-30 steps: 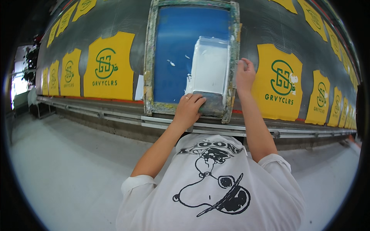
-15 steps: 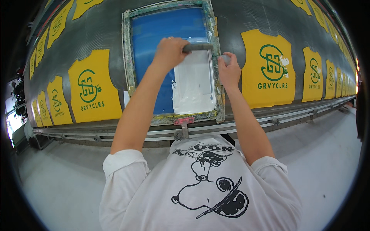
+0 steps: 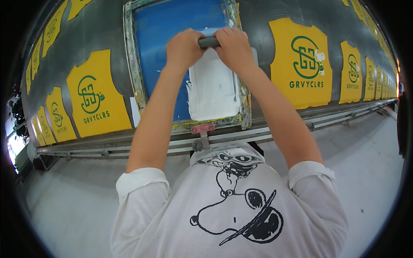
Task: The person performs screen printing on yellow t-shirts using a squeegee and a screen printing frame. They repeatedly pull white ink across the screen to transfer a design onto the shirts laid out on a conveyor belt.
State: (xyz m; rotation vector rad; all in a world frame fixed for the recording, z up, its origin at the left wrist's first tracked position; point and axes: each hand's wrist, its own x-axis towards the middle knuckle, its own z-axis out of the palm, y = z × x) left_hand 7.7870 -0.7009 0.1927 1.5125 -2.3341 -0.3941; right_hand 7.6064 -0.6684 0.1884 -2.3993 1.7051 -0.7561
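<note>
Both of my hands are closed on the dark handle of a squeegee (image 3: 209, 42). My left hand (image 3: 185, 49) wraps its left end, and my right hand (image 3: 233, 47) its right end. The squeegee stands over a blue-meshed printing screen (image 3: 130, 56), whose wooden frame is stained with ink. Thick white ink (image 3: 213, 92) coats the screen's right part, on the near side of the squeegee. My hands mostly hide the squeegee's blade. A small pale object (image 3: 255, 56) shows beside my right wrist; its kind is unclear.
Yellow shirt panels (image 3: 301, 92) with green prints lie in rows on the long dark table (image 3: 258, 32), left and right of the screen. A red clamp (image 3: 203, 128) sits at the screen's near edge, above a metal rail (image 3: 275, 136) along the table.
My right hand has left the screen's right edge and taken hold of the squeegee beside my left hand. The squeegee has shifted slightly up in view.
</note>
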